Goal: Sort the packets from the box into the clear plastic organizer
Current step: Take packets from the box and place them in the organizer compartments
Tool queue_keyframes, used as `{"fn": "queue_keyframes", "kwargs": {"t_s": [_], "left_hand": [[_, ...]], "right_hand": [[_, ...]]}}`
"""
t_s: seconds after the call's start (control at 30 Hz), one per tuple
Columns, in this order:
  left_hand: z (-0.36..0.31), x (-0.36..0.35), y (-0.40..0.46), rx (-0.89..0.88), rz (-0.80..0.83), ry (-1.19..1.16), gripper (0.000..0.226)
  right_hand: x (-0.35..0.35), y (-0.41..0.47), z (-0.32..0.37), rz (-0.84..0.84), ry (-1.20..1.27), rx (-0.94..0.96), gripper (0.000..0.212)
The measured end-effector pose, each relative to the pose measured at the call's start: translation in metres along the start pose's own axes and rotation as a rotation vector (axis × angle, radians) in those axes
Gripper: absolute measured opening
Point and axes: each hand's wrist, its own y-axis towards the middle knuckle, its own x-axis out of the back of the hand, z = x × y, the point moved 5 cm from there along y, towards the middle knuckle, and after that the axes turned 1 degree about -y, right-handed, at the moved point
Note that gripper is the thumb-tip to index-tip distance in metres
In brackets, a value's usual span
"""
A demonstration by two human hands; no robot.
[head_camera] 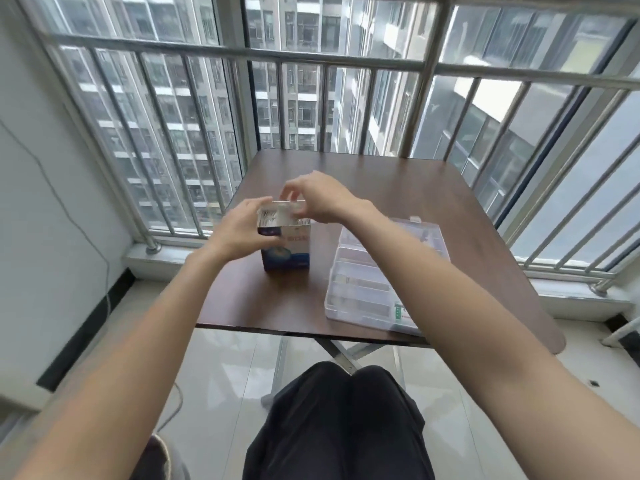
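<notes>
Progress stands at the opening stage, judged from the layout. Nearest the camera, the person's dark-trousered knees sit below the bench edge, with pale glossy floor tiles beneath. The bench [398, 188] is a dark brown laminate top on a crossed metal folding frame.

The clear plastic organizer [377, 282] lies flat on the right half of the bench, partly hidden by the right forearm. Its lid appears shut, though the glare makes this uncertain. A green and red label shows at its near right corner. No loose packets are visible in its compartments or on the bench.

The box [285, 247], blue and white, stands upright left of the organizer and apart from it. Packets [268, 216] stand packed on edge in its open top. The left hand [242, 226] grips the box at its upper left side, fingers curled round it. The right hand [318, 199] reaches over the top, its fingers [289, 195] pinching at the top flap or the foremost packet; which one cannot be told.

Remaining work: extraction of every packet, opening of the organizer if it is shut, and sorting into compartments.

Beyond the bench, a steel-barred railing fronts full-height windows facing high-rise apartment blocks. A white wall with a thin trailing cable stands at left.
</notes>
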Motion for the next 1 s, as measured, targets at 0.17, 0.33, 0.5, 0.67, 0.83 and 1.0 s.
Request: {"fn": "queue_keyframes", "kwargs": {"t_s": [0.17, 0.33, 0.5, 0.67, 0.83, 1.0], "left_hand": [[-0.001, 0.005, -0.002, -0.039, -0.024, 0.016, 0.078], [0.006, 0.003, -0.001, -0.022, -0.040, -0.005, 0.077], [0.008, 0.002, 0.000, -0.023, -0.052, -0.019, 0.071], [0.008, 0.003, -0.002, -0.002, -0.044, -0.052, 0.075], [0.007, 0.004, -0.001, 0.005, 0.011, -0.019, 0.083], [-0.023, 0.031, -0.007, -0.060, -0.182, -0.137, 0.085]], "right_hand": [[-0.007, 0.013, 0.011, 0.025, -0.068, 0.080, 0.018], [-0.007, 0.015, 0.011, 0.024, -0.132, 0.103, 0.031], [-0.007, 0.013, 0.015, 0.125, 0.062, 0.183, 0.016], [-0.005, 0.012, 0.008, 0.003, 0.236, 0.135, 0.005], [0.022, 0.001, -0.030, -0.263, 0.491, -0.035, 0.013], [0.043, -0.047, -0.073, -0.496, 0.820, -0.194, 0.008]]}}
